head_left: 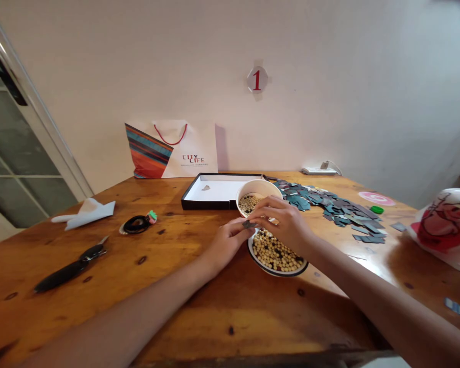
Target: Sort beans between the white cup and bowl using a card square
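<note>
Between the thumb and fingers of my left hand (230,239) is a small dark flat piece (248,224), possibly a little bag. My right hand (287,225) is over the bowls with bent fingers closed close to that piece; whether they pinch its edge or something else is hidden. Below both hands sits a dark-rimmed white bowl (278,273) full of pale and dark beads (274,250). Behind it, a white tub (258,185) holds small tan beads (249,203), partly covered by my right hand.
A black-edged tray (210,205) bears one small grey piece (206,187). Many dark flat pieces (341,209) spread to the right. Scissors-like black pliers (71,268), hair ties (136,223) and folded white paper (91,213) lie left. A paper bag (197,138) and plastic bag (444,230) stand around.
</note>
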`<state>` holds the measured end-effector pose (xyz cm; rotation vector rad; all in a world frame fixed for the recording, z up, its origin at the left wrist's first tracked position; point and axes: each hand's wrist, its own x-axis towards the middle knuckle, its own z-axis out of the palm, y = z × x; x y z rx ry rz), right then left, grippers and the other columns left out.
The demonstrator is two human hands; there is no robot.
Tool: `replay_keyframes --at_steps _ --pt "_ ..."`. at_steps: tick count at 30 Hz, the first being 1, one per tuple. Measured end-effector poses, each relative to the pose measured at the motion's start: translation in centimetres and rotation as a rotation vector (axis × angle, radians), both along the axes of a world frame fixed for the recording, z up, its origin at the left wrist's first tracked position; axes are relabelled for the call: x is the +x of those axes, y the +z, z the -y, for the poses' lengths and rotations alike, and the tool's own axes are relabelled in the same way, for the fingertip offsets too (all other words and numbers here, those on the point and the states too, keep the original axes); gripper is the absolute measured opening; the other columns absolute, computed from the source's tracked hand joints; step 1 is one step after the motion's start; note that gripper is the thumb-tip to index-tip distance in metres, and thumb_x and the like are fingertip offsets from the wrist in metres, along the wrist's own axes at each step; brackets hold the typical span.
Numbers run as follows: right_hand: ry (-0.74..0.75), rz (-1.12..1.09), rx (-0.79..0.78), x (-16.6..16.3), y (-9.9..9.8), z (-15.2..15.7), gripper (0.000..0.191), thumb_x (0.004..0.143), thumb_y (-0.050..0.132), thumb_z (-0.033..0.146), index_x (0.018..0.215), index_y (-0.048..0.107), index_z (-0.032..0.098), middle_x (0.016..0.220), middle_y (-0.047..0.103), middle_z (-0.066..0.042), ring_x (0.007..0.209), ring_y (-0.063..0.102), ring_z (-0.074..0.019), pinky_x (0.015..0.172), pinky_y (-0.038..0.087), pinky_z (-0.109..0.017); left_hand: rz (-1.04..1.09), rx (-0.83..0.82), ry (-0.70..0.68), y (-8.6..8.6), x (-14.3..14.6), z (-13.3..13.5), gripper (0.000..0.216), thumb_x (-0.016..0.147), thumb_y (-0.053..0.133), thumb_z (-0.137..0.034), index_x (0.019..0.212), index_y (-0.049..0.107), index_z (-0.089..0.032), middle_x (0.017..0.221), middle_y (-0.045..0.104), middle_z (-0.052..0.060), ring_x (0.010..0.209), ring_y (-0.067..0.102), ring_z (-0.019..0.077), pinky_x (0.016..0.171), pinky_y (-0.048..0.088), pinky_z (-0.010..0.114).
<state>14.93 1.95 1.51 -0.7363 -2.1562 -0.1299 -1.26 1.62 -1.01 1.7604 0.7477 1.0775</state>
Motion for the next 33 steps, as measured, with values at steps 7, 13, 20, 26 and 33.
replay_keyframes --at_steps 7,13,20,26,33 --pt "-0.039 -0.015 -0.009 0.00 -0.02 -0.07 0.011 0.082 0.051 0.019 0.082 0.062 0.020 0.082 0.058 -0.002 0.082 0.052 -0.0141 0.074 0.042 -0.028 -0.004 -0.043 0.046 -0.20 0.02 -0.19 0.027 0.076 0.051 -0.031 0.092 0.067 -0.018 0.098 0.066 0.003 0.098 0.052 0.0206 0.092 0.032 0.032" --pt "-0.038 -0.016 -0.022 0.10 0.07 -0.08 0.011 0.081 0.051 0.021 0.082 0.062 0.021 0.082 0.058 -0.002 0.081 0.053 -0.0138 0.072 0.043 -0.027 -0.006 -0.051 0.060 -0.29 0.01 -0.28 0.027 0.075 0.052 -0.032 0.091 0.068 -0.018 0.100 0.066 0.004 0.099 0.053 0.0212 0.093 0.032 0.033" --pt "-0.038 -0.018 -0.013 0.06 -0.04 0.01 0.011 0.081 0.051 0.021 0.082 0.062 0.021 0.083 0.058 -0.003 0.081 0.054 -0.0140 0.073 0.043 -0.027 -0.015 -0.053 0.075 -0.39 -0.02 -0.27 0.026 0.074 0.053 -0.032 0.090 0.068 -0.018 0.099 0.066 0.004 0.096 0.054 0.0218 0.092 0.033 0.035" --pt "-0.065 -0.039 -0.002 -0.03 -0.07 0.01 0.012 0.082 0.050 0.022 0.082 0.062 0.021 0.083 0.058 -0.002 0.081 0.054 -0.0139 0.072 0.043 -0.027 0.011 -0.087 0.046 -0.35 0.01 -0.32 0.026 0.074 0.052 -0.032 0.089 0.068 -0.018 0.098 0.067 0.004 0.099 0.054 0.0222 0.094 0.031 0.035" --pt "-0.095 -0.038 0.011 -0.08 -0.02 -0.04 0.012 0.082 0.050 0.022 0.081 0.062 0.021 0.082 0.059 -0.002 0.080 0.054 -0.0141 0.073 0.043 -0.026 0.052 -0.170 0.045 -0.21 0.07 -0.23 0.026 0.073 0.054 -0.032 0.088 0.068 -0.016 0.097 0.068 0.004 0.101 0.053 0.0223 0.094 0.031 0.033"
